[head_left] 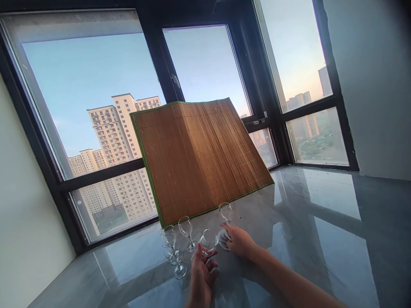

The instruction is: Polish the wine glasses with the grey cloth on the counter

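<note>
Our left hand (203, 273) held a stemmed glass (209, 238) in front of the brown mat (195, 158). Our right hand (240, 241) gripped a white cloth (222, 240), also before it.

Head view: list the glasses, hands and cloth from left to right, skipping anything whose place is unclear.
Cluster of stemmed glasses → lone stemmed glass → left hand with its held glass → pale cloth → right hand.

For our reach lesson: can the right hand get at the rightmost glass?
Probably yes: the right hand is close to the rightmost glass, nothing visible between, though holding a cloth.
</note>
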Available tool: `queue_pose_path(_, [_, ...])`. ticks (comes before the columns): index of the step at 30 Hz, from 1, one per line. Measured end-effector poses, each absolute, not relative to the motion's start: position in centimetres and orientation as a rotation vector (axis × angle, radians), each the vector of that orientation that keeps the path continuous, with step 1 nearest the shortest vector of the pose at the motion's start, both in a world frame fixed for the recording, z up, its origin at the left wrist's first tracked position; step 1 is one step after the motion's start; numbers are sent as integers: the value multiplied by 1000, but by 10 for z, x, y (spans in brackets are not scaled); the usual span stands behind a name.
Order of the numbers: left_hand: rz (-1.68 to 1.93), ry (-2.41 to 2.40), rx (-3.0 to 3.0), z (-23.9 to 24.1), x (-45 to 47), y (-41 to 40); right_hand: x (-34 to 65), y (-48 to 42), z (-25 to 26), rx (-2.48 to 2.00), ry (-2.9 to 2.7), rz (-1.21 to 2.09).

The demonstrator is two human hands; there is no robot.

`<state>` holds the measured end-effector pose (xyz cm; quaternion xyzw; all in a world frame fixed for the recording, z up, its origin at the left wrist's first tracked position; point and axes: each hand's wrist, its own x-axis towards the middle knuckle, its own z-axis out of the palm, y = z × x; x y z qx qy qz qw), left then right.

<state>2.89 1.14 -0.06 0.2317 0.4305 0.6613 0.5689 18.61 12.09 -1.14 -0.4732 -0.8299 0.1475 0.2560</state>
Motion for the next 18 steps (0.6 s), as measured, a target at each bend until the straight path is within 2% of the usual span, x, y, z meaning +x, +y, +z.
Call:
queue_pose_path(12, [1588,1045,550,-3,29,10,182,106,-7,-1194,-2433,207])
queue_pose_path(18, [1601,1024,502,-6,26,12,182,92,-3,-1049,-2488,245])
